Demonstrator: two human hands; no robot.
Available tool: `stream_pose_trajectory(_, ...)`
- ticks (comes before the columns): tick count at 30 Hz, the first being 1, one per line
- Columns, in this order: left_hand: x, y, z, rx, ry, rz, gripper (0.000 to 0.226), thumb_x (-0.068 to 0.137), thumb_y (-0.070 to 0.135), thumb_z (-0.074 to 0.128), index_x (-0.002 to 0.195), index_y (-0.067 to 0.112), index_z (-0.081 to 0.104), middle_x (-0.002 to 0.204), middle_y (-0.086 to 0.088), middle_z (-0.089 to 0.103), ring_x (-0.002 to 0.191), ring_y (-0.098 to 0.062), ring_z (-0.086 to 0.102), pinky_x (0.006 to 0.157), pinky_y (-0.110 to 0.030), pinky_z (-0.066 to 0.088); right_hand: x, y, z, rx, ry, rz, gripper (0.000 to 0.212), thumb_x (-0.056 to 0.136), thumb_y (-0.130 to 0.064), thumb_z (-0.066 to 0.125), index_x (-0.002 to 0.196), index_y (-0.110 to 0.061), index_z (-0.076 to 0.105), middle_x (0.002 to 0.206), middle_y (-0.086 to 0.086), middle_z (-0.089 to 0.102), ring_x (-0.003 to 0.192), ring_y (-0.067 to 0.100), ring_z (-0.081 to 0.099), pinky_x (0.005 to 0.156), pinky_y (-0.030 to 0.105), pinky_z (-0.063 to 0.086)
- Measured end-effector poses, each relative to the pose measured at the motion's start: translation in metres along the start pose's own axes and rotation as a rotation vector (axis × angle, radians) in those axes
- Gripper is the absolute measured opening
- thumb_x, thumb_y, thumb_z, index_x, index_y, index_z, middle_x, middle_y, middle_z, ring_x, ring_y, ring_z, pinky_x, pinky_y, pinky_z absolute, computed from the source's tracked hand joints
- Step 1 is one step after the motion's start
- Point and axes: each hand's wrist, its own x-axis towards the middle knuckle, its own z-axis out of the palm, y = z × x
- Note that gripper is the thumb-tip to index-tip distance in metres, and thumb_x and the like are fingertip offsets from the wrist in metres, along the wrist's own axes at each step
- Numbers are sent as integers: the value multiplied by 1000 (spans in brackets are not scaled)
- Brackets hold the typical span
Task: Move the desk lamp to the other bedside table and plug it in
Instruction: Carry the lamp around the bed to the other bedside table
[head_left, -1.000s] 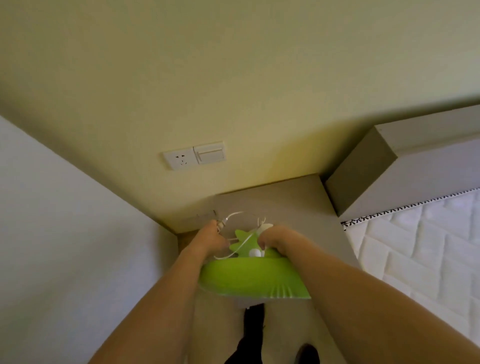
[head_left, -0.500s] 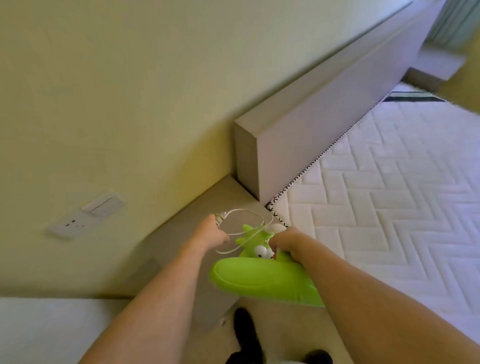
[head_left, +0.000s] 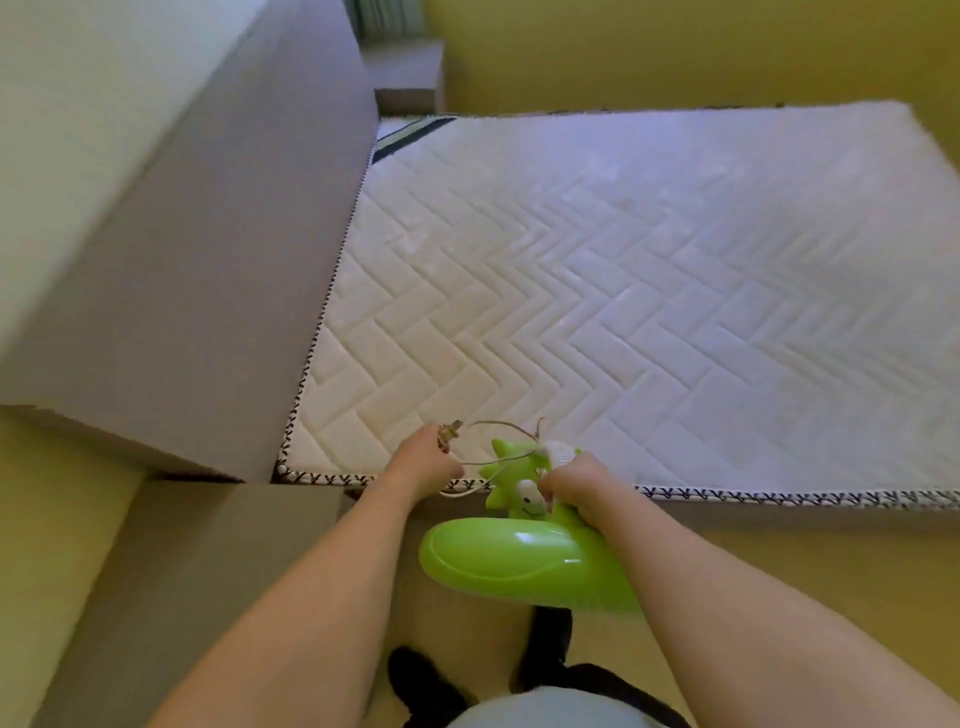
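Observation:
The bright green desk lamp (head_left: 511, 558), with a cartoon dinosaur figure on its wide base, is held in the air at the bed's near edge. My right hand (head_left: 574, 486) grips it by the figure's neck. My left hand (head_left: 423, 460) is closed on the plug end of its thin white cord (head_left: 496, 425), which loops between both hands. The near bedside table (head_left: 218, 545) lies below left. The other bedside table (head_left: 408, 78) shows far off, past the headboard's end.
A white quilted mattress (head_left: 597, 291) fills the middle and right. The tall grey headboard (head_left: 208, 249) runs along the left against the wall. My dark shoes (head_left: 426, 680) stand on the yellowish floor by the bed.
The view has swung right, from the wall socket and near table to the whole bed. Both hands keep the lamp and cord, which now hang at the mattress edge.

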Motion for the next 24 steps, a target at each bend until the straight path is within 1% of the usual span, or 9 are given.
stream_pose_trajectory(2,17,66,60,65,-91,83,26,69,18,70,83,16,48,80,-2,55,74,-21,52,57,-29,37,11,54,-63,89,101,61,44,66,-5,65,108,2,56,88,15,56,79,27,57,64,27,47)
stream_pose_trajectory(6,32,139,137,151,-167,168,28,68,17,72,82,18,48,81,-1,55,70,-19,52,58,-28,39,9,116,-132,146,148,69,39,67,-6,62,106,-6,56,96,18,62,93,29,63,77,34,54)
stream_pose_trajectory(9,28,210,215,288,-288,297,29,65,17,72,83,19,48,82,-1,55,76,-21,53,63,-30,42,-1,186,-190,364,248,150,49,70,0,62,117,-8,57,100,16,59,89,28,60,71,32,50)
stream_pose_trajectory(12,14,278,286,388,-401,409,31,64,16,71,74,23,43,75,0,53,71,-22,51,58,-28,39,-8,249,-239,600,323,240,33,71,8,60,102,-4,56,75,11,53,66,23,51,56,24,40)
stream_pose_trajectory(13,9,299,309,416,-428,448,31,64,16,72,74,23,43,74,0,53,69,-21,50,57,-28,38,-11,266,-254,655,350,282,28,73,8,60,99,-3,55,72,10,51,65,23,51,55,23,39)
stream_pose_trajectory(15,1,335,347,458,-461,511,31,64,16,71,78,20,44,73,-1,53,67,-22,51,54,-28,38,-11,298,-284,727,379,351,16,75,5,59,91,1,56,73,11,50,77,28,51,64,27,43)
stream_pose_trajectory(17,-7,370,388,468,-489,554,31,66,14,70,82,19,43,75,-5,55,71,-29,55,56,-31,41,-7,336,-320,780,410,403,6,76,4,57,79,4,53,83,16,56,84,30,51,72,31,44)
stream_pose_trajectory(20,-10,423,452,442,-523,573,28,71,8,66,83,18,42,72,-4,53,81,-37,60,54,-29,41,9,398,-379,905,421,485,40,73,9,57,113,8,52,116,24,57,102,34,60,87,39,51)
stream_pose_trajectory(24,-6,509,548,532,-569,629,28,74,16,65,98,14,51,97,-17,64,94,-35,63,63,-31,43,36,469,-464,981,485,539,44,71,10,57,115,9,53,112,27,57,109,38,62,93,48,51)
